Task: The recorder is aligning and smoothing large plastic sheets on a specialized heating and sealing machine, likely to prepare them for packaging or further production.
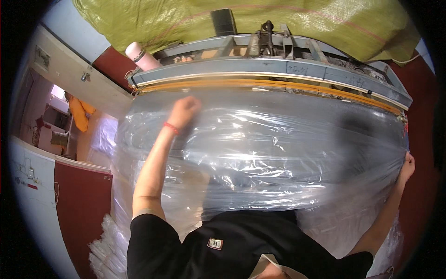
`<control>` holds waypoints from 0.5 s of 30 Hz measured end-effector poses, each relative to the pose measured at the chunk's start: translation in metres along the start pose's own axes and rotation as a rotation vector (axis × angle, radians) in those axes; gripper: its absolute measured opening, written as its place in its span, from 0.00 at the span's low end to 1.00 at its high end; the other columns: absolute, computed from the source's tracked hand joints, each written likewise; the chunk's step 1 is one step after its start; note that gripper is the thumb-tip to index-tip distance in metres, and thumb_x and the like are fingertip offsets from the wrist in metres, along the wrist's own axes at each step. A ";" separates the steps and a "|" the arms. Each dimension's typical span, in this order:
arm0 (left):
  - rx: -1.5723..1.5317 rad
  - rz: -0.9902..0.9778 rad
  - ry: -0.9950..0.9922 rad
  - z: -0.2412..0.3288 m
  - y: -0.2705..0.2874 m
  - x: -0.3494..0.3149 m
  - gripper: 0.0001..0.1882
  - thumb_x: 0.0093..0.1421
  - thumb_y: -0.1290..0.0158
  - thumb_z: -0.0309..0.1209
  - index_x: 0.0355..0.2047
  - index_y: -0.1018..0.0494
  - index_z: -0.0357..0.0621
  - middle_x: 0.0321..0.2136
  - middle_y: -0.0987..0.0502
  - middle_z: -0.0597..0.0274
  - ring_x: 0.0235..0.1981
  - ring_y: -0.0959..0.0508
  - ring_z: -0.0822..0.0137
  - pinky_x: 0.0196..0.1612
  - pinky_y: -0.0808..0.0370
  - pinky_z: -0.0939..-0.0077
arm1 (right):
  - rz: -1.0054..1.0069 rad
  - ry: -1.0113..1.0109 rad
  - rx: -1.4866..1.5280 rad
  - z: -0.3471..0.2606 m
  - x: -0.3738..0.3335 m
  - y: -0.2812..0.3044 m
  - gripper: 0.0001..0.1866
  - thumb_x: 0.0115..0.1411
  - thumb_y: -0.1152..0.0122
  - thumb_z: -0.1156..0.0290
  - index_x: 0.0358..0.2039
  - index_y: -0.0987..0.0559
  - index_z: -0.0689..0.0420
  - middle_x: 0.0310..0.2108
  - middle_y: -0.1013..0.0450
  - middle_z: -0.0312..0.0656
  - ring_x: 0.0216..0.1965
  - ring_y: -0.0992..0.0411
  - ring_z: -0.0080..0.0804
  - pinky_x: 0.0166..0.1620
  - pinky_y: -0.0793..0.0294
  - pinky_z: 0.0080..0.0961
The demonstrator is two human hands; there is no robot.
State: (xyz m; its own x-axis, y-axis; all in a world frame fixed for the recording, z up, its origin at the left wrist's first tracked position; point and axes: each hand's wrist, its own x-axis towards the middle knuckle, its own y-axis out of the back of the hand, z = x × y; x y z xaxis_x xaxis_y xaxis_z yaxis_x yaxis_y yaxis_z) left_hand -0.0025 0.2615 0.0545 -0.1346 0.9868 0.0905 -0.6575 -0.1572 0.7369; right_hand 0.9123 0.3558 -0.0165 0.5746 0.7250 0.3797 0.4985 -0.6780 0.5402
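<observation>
This looks like a small indoor workshop: a long metal machine frame (223, 66) carries dark mechanical fittings (267, 39), clear plastic film (246, 149) spreads wide before it, and bunched film (108, 251) lies near a two-tone painted wall (83, 204).

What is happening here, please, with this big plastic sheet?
A clear plastic sheet is spread out between the person and a long metal frame. The right hand grips the sheet at its right side. The left hand is over its far left part, blurred; I cannot tell whether it touches.
</observation>
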 end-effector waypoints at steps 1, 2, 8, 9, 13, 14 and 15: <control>0.023 0.074 -0.007 -0.010 -0.002 -0.003 0.05 0.50 0.47 0.26 0.24 0.31 0.39 0.21 0.28 0.67 0.26 0.30 0.76 0.33 0.33 0.82 | -0.009 -0.053 0.107 -0.009 0.000 -0.002 0.15 0.54 0.44 0.60 0.33 0.25 0.60 0.29 0.28 0.36 0.31 0.32 0.24 0.37 0.34 0.20; 0.191 0.100 -0.095 0.000 -0.007 -0.004 0.05 0.49 0.46 0.26 0.25 0.31 0.40 0.21 0.28 0.64 0.26 0.29 0.72 0.33 0.32 0.80 | -0.005 -0.050 0.104 -0.013 -0.004 0.008 0.15 0.54 0.44 0.60 0.33 0.25 0.60 0.29 0.28 0.36 0.31 0.32 0.24 0.37 0.34 0.20; 0.205 0.313 -0.148 0.036 -0.014 -0.018 0.07 0.44 0.43 0.28 0.24 0.29 0.42 0.23 0.27 0.59 0.29 0.28 0.62 0.33 0.31 0.71 | 0.052 0.013 0.476 -0.067 -0.026 0.071 0.14 0.55 0.46 0.63 0.36 0.26 0.60 0.34 0.29 0.35 0.35 0.32 0.23 0.39 0.33 0.19; 0.232 0.274 -0.145 0.034 -0.013 -0.016 0.07 0.43 0.43 0.28 0.24 0.28 0.42 0.23 0.27 0.59 0.29 0.28 0.61 0.33 0.31 0.71 | 0.058 0.020 0.474 -0.064 -0.022 0.078 0.14 0.55 0.46 0.63 0.36 0.26 0.60 0.34 0.29 0.35 0.35 0.32 0.23 0.39 0.33 0.19; 0.366 0.191 -0.273 0.042 -0.005 -0.013 0.07 0.43 0.43 0.27 0.24 0.28 0.42 0.22 0.28 0.58 0.30 0.28 0.60 0.35 0.31 0.71 | 0.118 -0.039 0.402 -0.084 -0.024 0.081 0.14 0.55 0.46 0.65 0.38 0.26 0.60 0.35 0.29 0.38 0.36 0.32 0.25 0.40 0.32 0.20; 0.412 0.255 -0.312 0.028 0.002 -0.013 0.06 0.43 0.44 0.26 0.23 0.29 0.41 0.21 0.28 0.58 0.30 0.28 0.61 0.35 0.32 0.72 | 0.095 -0.055 0.392 -0.099 -0.026 0.069 0.15 0.54 0.45 0.64 0.38 0.26 0.61 0.35 0.28 0.38 0.36 0.31 0.25 0.40 0.32 0.20; 0.223 0.341 -0.273 0.022 0.004 -0.006 0.04 0.45 0.46 0.26 0.23 0.30 0.40 0.22 0.29 0.58 0.29 0.28 0.64 0.35 0.32 0.74 | 0.057 -0.087 0.437 -0.101 -0.018 0.065 0.15 0.54 0.45 0.64 0.37 0.25 0.61 0.34 0.28 0.38 0.36 0.31 0.25 0.40 0.32 0.20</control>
State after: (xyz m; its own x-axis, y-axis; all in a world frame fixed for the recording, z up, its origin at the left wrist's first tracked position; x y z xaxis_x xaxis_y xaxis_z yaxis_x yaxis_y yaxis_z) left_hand 0.0119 0.2559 0.0722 -0.0962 0.8596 0.5019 -0.4307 -0.4905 0.7575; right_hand 0.8685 0.3112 0.0876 0.6520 0.6851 0.3249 0.6813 -0.7174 0.1454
